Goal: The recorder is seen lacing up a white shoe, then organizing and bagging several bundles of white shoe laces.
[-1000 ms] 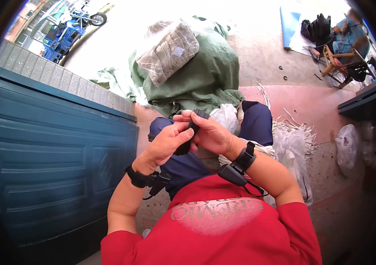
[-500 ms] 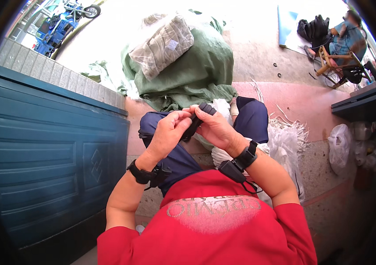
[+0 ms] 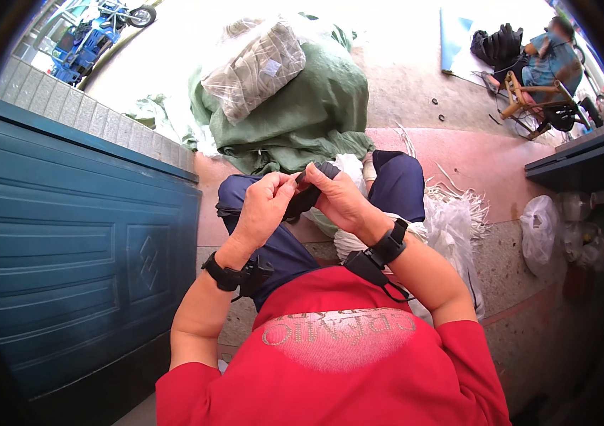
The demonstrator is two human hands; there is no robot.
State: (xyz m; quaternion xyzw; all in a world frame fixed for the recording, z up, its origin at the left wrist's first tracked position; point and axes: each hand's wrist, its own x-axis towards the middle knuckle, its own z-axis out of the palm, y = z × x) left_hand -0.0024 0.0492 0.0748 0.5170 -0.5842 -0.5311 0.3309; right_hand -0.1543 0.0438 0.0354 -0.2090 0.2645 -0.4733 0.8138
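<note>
Both hands meet over my lap, working on a black fabric band that looks folded or rolled; its exact kind cannot be made out. My left hand is closed, with thumb and fingertips pinching the band's near-left edge. My right hand grips the other side, its thumb lying on top and the fingers curled behind. A ribbed dark part of the band shows above the right thumb. Beneath the right wrist, a bundle of white cord rests against my lap.
Ahead stands a green cloth sack with a plastic-wrapped package on it. White strips lie on the floor to the right, near a plastic bag. A blue panelled door borders the left. A person sits far right.
The view has shifted slightly. Between my hands the black band has turned: its folded end, which stuck up past my right thumb, now lies lower and flatter. Both hands keep their hold.
</note>
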